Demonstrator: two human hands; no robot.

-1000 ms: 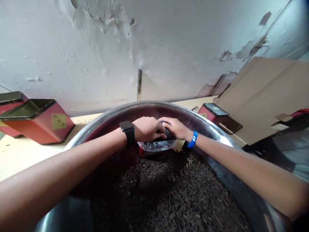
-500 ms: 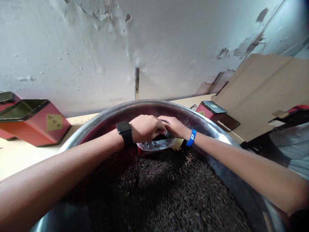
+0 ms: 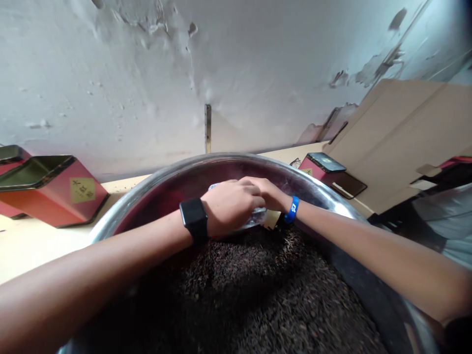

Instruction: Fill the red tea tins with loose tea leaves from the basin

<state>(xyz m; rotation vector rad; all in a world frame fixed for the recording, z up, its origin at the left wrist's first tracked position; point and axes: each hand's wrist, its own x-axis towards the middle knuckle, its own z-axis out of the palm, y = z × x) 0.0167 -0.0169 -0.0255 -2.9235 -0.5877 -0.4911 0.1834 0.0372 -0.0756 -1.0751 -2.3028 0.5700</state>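
Observation:
A wide metal basin (image 3: 173,173) holds a heap of dark, dry leaf-like bits (image 3: 295,300). Near its far side, a clear plastic bag (image 3: 256,217) lines a container with a yellow label (image 3: 272,219); both of my hands cover most of it. My left hand (image 3: 232,205), below a black watch, lies over the bag's mouth with its fingers bent. Behind it and touching it is my right hand (image 3: 266,192), with a blue wristband; its fingertips are hidden by the left hand.
On the pale table (image 3: 22,250) at the left stand an open pink and orange tin (image 3: 59,196) and part of another. Right of the basin are a smaller red tin (image 3: 320,164) and a large cardboard box (image 3: 398,128). A peeling wall rises behind.
My left hand has moved a little nearer and down over the front of the bag, hiding the opening that showed before. My right hand has barely moved.

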